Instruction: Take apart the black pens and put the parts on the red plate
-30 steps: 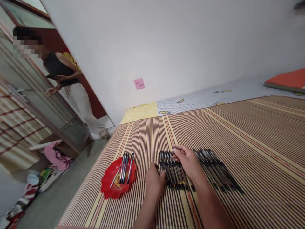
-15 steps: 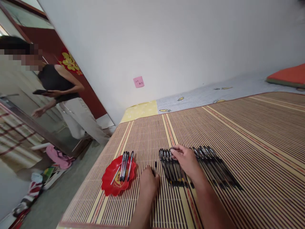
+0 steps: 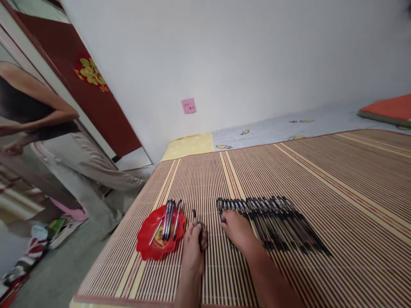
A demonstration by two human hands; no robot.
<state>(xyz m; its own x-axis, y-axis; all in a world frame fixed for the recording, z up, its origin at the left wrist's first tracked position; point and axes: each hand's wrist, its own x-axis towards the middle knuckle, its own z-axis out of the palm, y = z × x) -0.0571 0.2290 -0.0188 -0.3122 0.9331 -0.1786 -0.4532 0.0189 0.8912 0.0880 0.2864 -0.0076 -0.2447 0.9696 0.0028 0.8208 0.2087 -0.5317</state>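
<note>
The left hand (image 3: pixel 193 246) lies on the striped bamboo mat (image 3: pixel 337 179), just right of the red dish (image 3: pixel 146 244). Its fingers are curled together around a single dark pen (image 3: pixel 198 226); the pen's tip projects beyond the fingertips, pointing away from the person. The grip itself is partly hidden by the back of the hand, so the exact finger placement cannot be told.

The right hand (image 3: pixel 236 231) rests palm down at the left end of the row of pens (image 3: pixel 276 222). Its fingers lie close together, flat over the nearest pens, and do not appear to pinch any one of them.

The row of pens lies side by side on the mat, barrels touching or nearly so, caps toward the far wall. It extends from the right hand outward to the right.

The red dish holds several more pens (image 3: pixel 170 214), laid across its far rim.

Beyond the mat, a patterned sheet (image 3: pixel 272 128) covers the bed up to the wall, where a pink note (image 3: pixel 188 105) is stuck. An orange cushion (image 3: pixel 388 108) lies at far right. Another person (image 3: pixel 48 137) stands by the door at left.
</note>
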